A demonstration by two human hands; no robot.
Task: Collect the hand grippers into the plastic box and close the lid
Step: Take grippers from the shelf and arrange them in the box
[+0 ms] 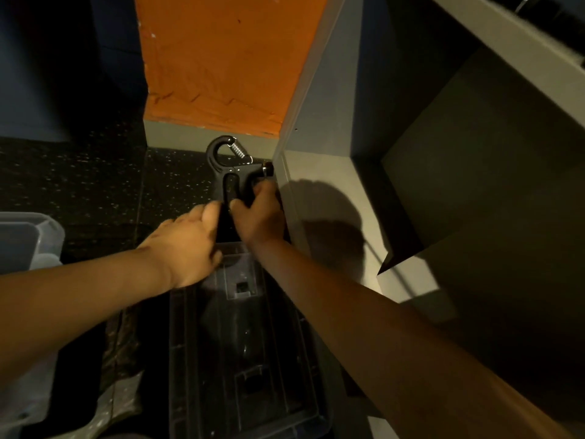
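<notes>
From the head view, we find the light dim, and the lower half is murky. The right hand [259, 213] is wrapped around the handles of a black hand gripper [232, 172], hiding most of them; only its hooked top, coiled metal spring and knob show clearly. The left hand [186, 245] reaches in beside it, its fingers curled out of sight, so we cannot tell whether they grip anything. Below the hands lies a translucent ribbed plastic box [247, 359]; its contents are too dark to make out. A grey cabinet [332, 201] stands at the right, on a speckled black floor [95, 185].
</notes>
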